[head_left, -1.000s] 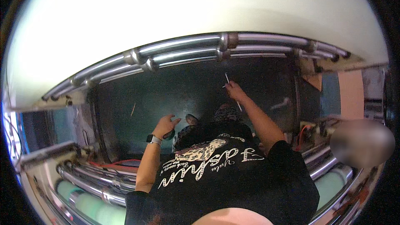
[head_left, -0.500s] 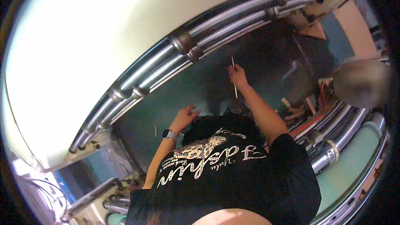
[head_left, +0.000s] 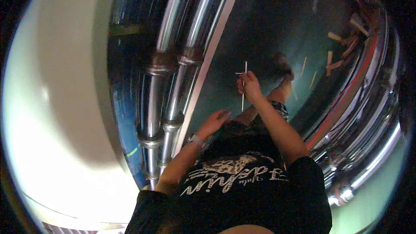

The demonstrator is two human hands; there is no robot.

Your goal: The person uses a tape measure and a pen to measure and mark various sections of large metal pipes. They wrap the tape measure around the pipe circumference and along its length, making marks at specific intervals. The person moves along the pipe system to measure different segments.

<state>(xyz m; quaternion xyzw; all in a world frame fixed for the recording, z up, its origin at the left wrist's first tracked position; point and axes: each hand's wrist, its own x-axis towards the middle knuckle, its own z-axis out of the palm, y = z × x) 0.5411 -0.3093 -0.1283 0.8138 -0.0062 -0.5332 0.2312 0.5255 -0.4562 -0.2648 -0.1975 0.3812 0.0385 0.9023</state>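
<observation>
My right hand [head_left: 250, 87] is closed around a thin white stick [head_left: 243, 103] in front of my body. The stick's ends show above and below the fist. A short pale piece [head_left: 238, 73] juts sideways near the thumb; whether it belongs to the stick I cannot tell. Lower and to the left, my left hand [head_left: 214, 123] has its fingers stretched toward the right, apart from the stick, and no object shows in it. A light-coloured watch band [head_left: 197, 140] circles the left wrist.
Shiny metal rods with dark collars [head_left: 161, 63] run along my left beside a large pale curved surface [head_left: 65, 138]. Scattered wooden strips [head_left: 333, 37] lie on the dark green floor [head_left: 264, 21] at right. More metal tubes [head_left: 368, 147] and a red cable [head_left: 333, 112] curve along the right.
The view has swung round, so the rods now run upright at the left. My right hand still grips the white stick, and a short crosspiece now shows. The left hand is closer to the right.
</observation>
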